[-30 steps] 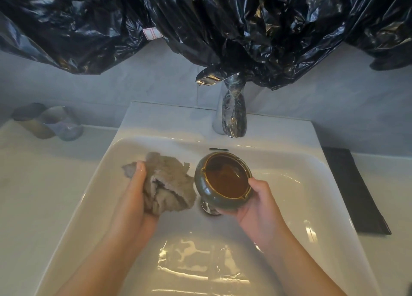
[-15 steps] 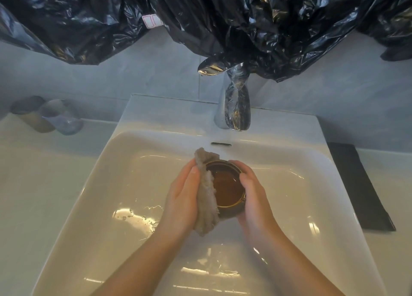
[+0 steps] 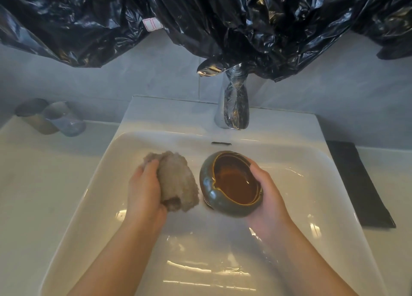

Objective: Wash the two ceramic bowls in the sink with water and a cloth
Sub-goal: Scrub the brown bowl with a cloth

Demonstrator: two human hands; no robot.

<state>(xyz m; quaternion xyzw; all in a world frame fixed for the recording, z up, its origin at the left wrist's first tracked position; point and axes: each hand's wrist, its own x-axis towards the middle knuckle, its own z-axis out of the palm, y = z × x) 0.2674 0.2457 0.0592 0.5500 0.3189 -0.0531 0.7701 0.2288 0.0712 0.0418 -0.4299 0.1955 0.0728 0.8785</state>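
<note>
holding bowl (image 3: pixel 231 184) in right hand (image 3: pixel 270 197) over sink (image 3: pixel 330 184) basin, tilted toward camera, thumb hooked over rim, palm cupping far side. left hand (image 3: pixel 145 193) clenched round bunched cloth (image 3: pixel 178 182), just beside bowl, not touching it. only one bowl in view; can't tell where the 2nd is.

risks, as judged: wet glazed ceramic + one-handed cupping grip = likely slip; a drop onto hard basin could chip bowl or sink. tilting further could spill whatever sits inside. scrubbing hard w/ cloth against a loose grip could twist bowl out of hand.

around: tap (image 3: pixel 234 108) behind bowl, no running water seen, spout close above, so could knock rim if lifted. black plastic sheet (image 3: pixel 223 23) hanging over wall, draped onto tap top. two cups (image 3: pixel 53 119) on counter far left, dark mat (image 3: pixel 356 184) on right, both well apart, nothing blocking the hands.
</note>
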